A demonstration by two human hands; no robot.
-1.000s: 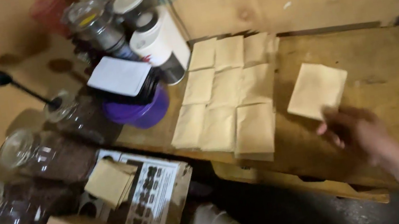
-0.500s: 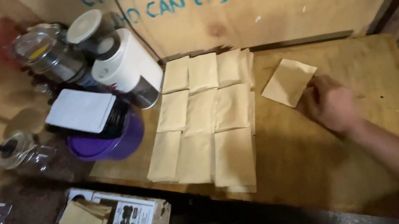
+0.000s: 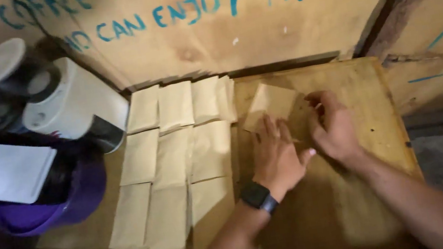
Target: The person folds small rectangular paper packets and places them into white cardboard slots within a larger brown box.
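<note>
Motion blur softens the forearms. The near part of the single bag [image 3: 271,101] is hidden behind the left hand [image 3: 276,156]; whether any finger actually pinches it is unclear. Left hand lies flat, fingers spread on the bag's near edge. Right hand [image 3: 334,125] sits just right of the bag, fingers loosely curled, holding nothing visible. Bag is a tan paper pouch, tilted, flat on the wooden table [image 3: 373,119], just right of the grid of bags [image 3: 174,161]. Plywood wall [image 3: 253,26] beyond. Jars [image 3: 23,89] far left, partly cut off.
</note>
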